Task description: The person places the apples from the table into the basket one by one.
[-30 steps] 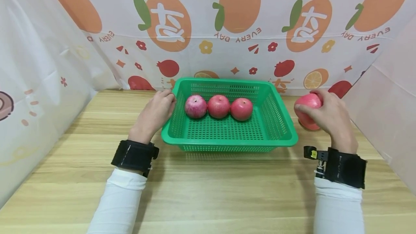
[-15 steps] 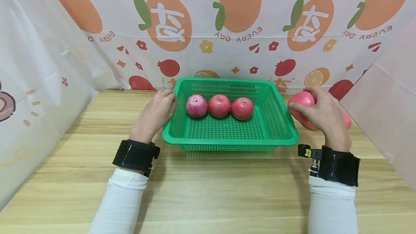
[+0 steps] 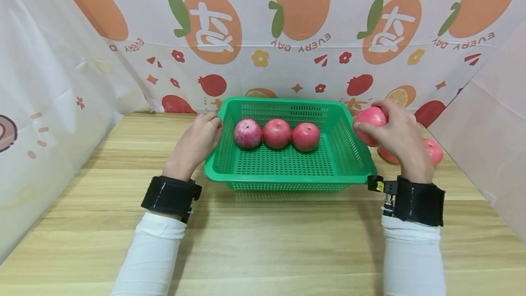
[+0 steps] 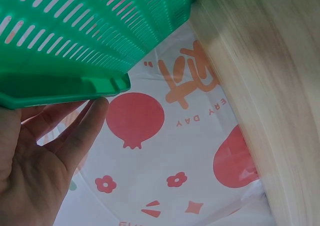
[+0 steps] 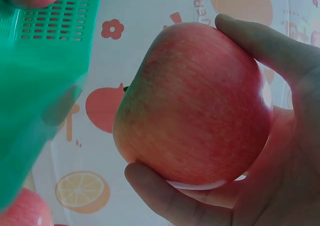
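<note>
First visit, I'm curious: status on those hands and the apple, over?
Right hand grips red apple, near green basket. Left hand holds basket's left rim. Right rim possibly in the way.

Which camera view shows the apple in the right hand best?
The right wrist view: the apple is large there and its near side mostly uncovered. The head view shows it smaller, partly hidden by the right hand, near the green basket. I can't make it out in the left wrist view.
</note>
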The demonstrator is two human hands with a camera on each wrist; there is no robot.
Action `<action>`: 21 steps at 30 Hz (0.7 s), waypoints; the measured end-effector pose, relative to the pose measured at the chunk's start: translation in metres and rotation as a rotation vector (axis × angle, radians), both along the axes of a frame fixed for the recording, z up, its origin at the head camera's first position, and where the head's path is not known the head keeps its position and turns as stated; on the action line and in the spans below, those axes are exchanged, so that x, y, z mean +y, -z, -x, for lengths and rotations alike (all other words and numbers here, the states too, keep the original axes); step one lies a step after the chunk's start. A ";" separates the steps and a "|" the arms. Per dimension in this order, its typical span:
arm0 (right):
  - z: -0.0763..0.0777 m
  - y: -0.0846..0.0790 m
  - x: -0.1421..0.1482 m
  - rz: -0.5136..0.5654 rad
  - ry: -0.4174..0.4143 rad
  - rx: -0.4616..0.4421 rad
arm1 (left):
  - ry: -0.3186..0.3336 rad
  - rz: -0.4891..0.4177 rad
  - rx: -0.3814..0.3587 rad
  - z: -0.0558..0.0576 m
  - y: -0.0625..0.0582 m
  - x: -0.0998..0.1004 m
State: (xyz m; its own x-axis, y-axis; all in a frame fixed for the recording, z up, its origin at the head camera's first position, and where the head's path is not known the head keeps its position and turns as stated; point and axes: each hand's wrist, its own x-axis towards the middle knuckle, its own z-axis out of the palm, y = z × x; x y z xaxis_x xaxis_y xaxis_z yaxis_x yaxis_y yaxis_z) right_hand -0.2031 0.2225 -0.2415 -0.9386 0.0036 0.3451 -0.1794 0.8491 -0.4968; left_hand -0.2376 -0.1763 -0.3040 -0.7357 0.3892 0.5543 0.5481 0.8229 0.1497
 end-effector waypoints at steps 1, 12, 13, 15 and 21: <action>0.000 0.000 -0.001 0.002 -0.005 0.000 | 0.000 0.001 0.001 0.000 0.000 0.000; 0.001 -0.003 -0.014 0.004 -0.018 -0.016 | 0.002 -0.002 0.004 0.000 -0.001 0.000; 0.001 -0.003 -0.016 0.006 -0.023 -0.011 | 0.002 -0.002 0.003 0.000 -0.001 0.000; 0.001 -0.004 -0.018 0.010 -0.035 -0.002 | 0.001 -0.002 0.002 0.000 -0.001 0.000; 0.002 -0.004 -0.026 0.014 -0.055 0.006 | 0.000 -0.002 -0.001 -0.001 0.000 0.000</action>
